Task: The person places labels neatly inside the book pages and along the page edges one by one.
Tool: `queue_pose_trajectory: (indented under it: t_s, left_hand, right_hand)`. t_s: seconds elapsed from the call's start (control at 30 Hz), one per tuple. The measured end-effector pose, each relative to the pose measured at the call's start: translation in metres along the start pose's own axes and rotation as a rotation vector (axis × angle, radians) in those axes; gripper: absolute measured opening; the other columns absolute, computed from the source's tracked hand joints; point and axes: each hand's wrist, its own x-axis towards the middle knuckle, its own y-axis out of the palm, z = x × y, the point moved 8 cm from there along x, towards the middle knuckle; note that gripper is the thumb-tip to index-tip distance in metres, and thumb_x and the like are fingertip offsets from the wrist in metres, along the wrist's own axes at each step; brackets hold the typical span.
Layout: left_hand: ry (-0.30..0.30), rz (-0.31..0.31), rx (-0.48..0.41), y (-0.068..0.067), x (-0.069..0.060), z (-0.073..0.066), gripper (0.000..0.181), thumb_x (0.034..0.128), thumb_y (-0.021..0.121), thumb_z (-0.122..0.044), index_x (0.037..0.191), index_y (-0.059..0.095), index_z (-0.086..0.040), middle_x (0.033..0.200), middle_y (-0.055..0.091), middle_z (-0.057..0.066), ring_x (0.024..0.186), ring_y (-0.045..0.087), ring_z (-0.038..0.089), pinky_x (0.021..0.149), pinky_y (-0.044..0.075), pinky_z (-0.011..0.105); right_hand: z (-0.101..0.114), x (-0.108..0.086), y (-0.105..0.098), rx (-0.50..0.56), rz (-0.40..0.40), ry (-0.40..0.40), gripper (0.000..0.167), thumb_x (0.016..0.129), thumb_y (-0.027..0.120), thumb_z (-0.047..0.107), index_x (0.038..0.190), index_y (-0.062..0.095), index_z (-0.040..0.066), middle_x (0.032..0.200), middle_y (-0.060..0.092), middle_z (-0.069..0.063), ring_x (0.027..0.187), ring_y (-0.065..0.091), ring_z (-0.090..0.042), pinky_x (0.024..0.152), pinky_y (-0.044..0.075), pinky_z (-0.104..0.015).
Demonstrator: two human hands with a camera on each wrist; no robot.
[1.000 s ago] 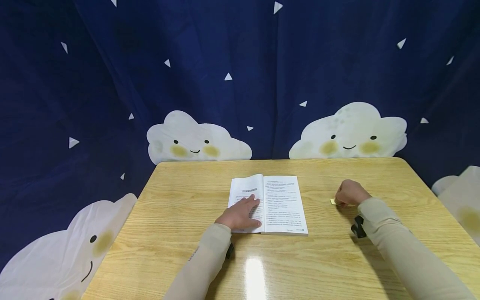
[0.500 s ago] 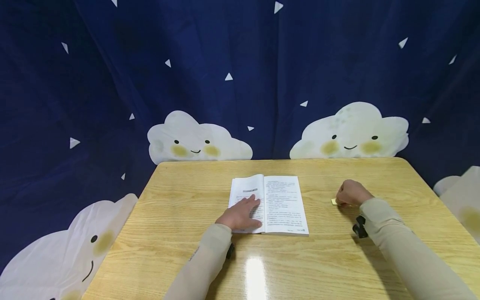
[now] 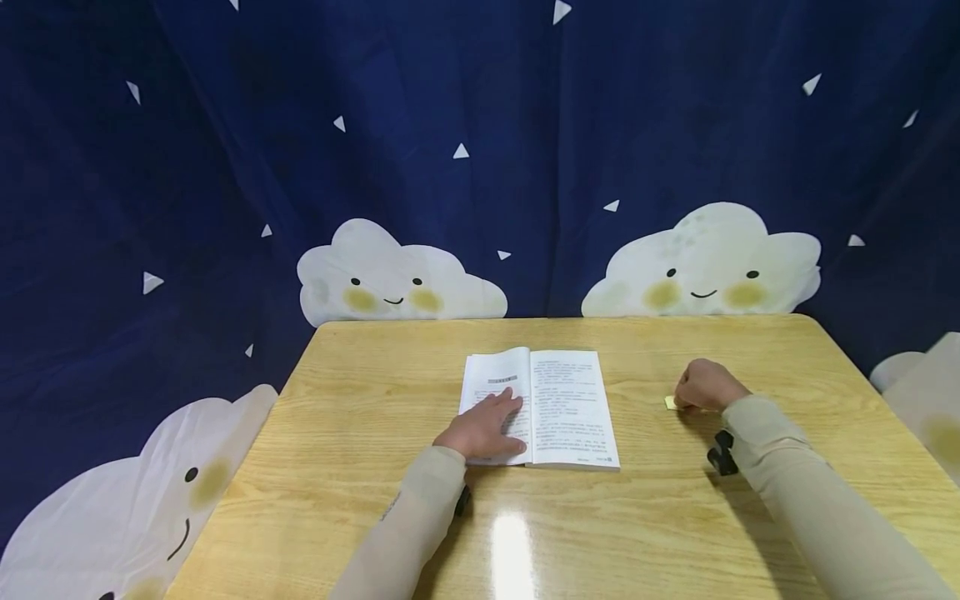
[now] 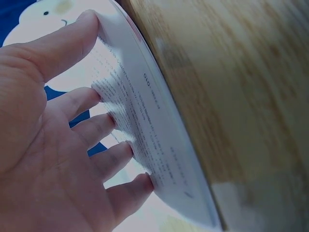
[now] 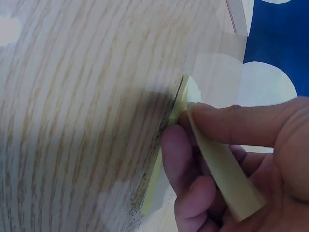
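An open book (image 3: 572, 408) lies on the table with its printed pages facing up. My left hand (image 3: 483, 429) rests on its left page, fingers spread and fingertips touching the paper in the left wrist view. Off to the book's right, my right hand (image 3: 705, 385) is low over a small yellow sticky note pad (image 5: 155, 186). Between thumb and fingers it pinches a yellow sticky note (image 5: 224, 176), whose free end curls up from the pad. From the head view, that hand hides most of the pad.
The wooden table (image 3: 360, 392) carries the book and the pad. Behind it hangs a dark blue curtain (image 3: 405, 108) with white clouds and triangles. A bright light reflection (image 3: 512, 550) lies on the tabletop near the front.
The head view has shifted very slightly. Both hands keep their places on the book and at the sticky note pad.
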Motion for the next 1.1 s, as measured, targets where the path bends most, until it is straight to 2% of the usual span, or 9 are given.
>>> queue_pose_trajectory:
  t_s: [0.1,0.3,0.43,0.7,0.93,1.1]
  left_hand:
    - [0.002,-0.003,0.005,-0.001,0.001,0.0,0.075,0.0896,0.069,-0.04,0.155,0.036,-0.024,0.168,0.02,-0.002,0.155,0.021,0.026,0.12,0.03,0.055]
    - [0.004,-0.002,0.006,-0.002,0.0,-0.001,0.076,0.09,0.069,-0.04,0.156,0.035,-0.023,0.168,0.019,-0.001,0.156,0.021,0.025,0.121,0.029,0.052]
    - [0.008,0.003,-0.006,-0.002,-0.001,-0.002,0.076,0.0898,0.069,-0.039,0.156,0.035,-0.022,0.168,0.02,-0.001,0.155,0.021,0.025,0.122,0.028,0.051]
    - [0.011,-0.004,0.022,-0.003,0.0,-0.002,0.076,0.0895,0.069,-0.04,0.155,0.036,-0.022,0.167,0.021,0.0,0.155,0.023,0.026,0.121,0.029,0.051]
    - [0.007,-0.004,0.02,-0.002,-0.001,-0.001,0.076,0.0899,0.068,-0.041,0.156,0.035,-0.024,0.168,0.021,-0.002,0.155,0.023,0.025,0.121,0.029,0.051]
    - [0.009,-0.006,0.016,-0.002,-0.001,-0.002,0.076,0.0895,0.068,-0.042,0.155,0.036,-0.023,0.167,0.022,-0.002,0.155,0.023,0.024,0.122,0.029,0.05]
  right_hand:
    - [0.001,0.001,-0.001,-0.01,0.0,-0.01,0.023,0.08,0.053,0.003,0.061,0.065,0.004,0.061,0.069,-0.006,0.054,0.056,-0.015,0.056,0.038,-0.027]
    - [-0.001,0.0,-0.001,0.002,0.001,-0.004,0.025,0.08,0.053,0.004,0.056,0.055,0.01,0.054,0.059,-0.001,0.052,0.049,-0.014,0.057,0.039,-0.028]
    - [-0.003,-0.002,0.0,0.024,-0.014,-0.009,0.019,0.083,0.056,0.005,0.065,0.064,0.004,0.06,0.061,-0.004,0.056,0.055,-0.015,0.055,0.045,-0.028]
    - [-0.007,0.0,0.002,0.035,-0.056,-0.058,0.014,0.088,0.057,0.006,0.075,0.061,0.002,0.069,0.06,-0.005,0.062,0.054,-0.015,0.058,0.046,-0.028]
    - [0.004,0.003,0.001,0.051,-0.076,-0.073,0.007,0.089,0.058,0.006,0.084,0.06,0.0,0.074,0.061,-0.007,0.064,0.052,-0.016,0.059,0.042,-0.029]
    - [0.016,0.004,0.002,0.086,-0.088,-0.092,0.009,0.088,0.058,0.004,0.09,0.062,-0.003,0.079,0.065,-0.012,0.068,0.06,-0.019,0.064,0.047,-0.032]
